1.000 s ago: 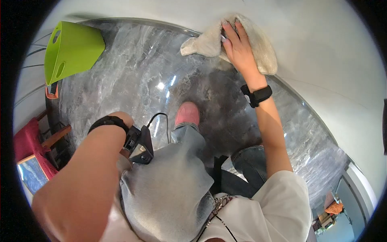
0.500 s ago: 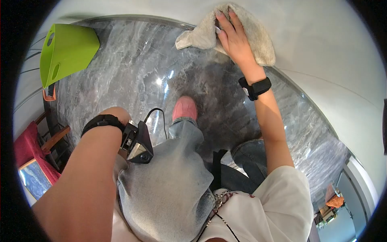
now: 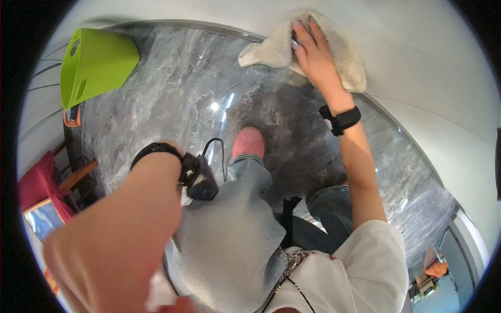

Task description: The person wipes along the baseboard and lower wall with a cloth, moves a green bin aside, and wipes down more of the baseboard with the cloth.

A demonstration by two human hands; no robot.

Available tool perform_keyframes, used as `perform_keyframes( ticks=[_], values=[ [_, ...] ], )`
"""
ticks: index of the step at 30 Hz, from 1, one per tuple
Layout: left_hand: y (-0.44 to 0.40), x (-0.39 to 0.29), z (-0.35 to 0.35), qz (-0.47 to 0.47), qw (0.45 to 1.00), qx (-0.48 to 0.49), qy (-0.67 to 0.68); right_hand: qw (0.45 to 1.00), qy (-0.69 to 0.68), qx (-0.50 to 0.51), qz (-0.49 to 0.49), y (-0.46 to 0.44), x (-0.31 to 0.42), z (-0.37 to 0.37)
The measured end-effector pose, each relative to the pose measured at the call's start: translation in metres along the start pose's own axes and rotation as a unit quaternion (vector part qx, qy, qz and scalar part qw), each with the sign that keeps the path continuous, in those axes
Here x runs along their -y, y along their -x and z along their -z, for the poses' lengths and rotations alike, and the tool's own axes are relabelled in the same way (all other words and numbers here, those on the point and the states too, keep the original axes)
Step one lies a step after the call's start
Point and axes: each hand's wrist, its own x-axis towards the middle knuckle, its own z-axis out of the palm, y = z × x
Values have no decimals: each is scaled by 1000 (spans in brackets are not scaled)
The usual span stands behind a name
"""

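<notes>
A beige cloth (image 3: 342, 49) lies against the white wall, just above where the wall meets the floor. My right hand (image 3: 315, 57) presses on it, fingers stretched over the fabric and a fold by the thumb. Some of its fingertips are sunk in the cloth. My left hand (image 3: 172, 147) is low at the left, near the knee, and shows only a little beyond its black wrist strap. Its fingers are hidden behind the wrist and a small black device (image 3: 202, 182) with a cable.
A green bin (image 3: 99, 65) stands on the grey marbled floor (image 3: 172, 78) at the upper left. Below it are an orange-edged tool (image 3: 73, 116) and a chair with red fabric (image 3: 39, 180). A pink shoe (image 3: 249, 142) rests mid-floor. Shelved items (image 3: 436, 268) show at the lower right.
Between the earlier frames the cloth and my right hand shift slightly up, then back down and right with the whole view. My left forearm has turned and moved right, with its device.
</notes>
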Motion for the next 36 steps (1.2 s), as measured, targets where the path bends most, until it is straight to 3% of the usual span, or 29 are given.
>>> perform_keyframes(
  ticks=[36],
  values=[
    [7, -3, 2, 82, 994, 8, -65, 999, 14, -29, 21, 0, -4, -2]
  ],
)
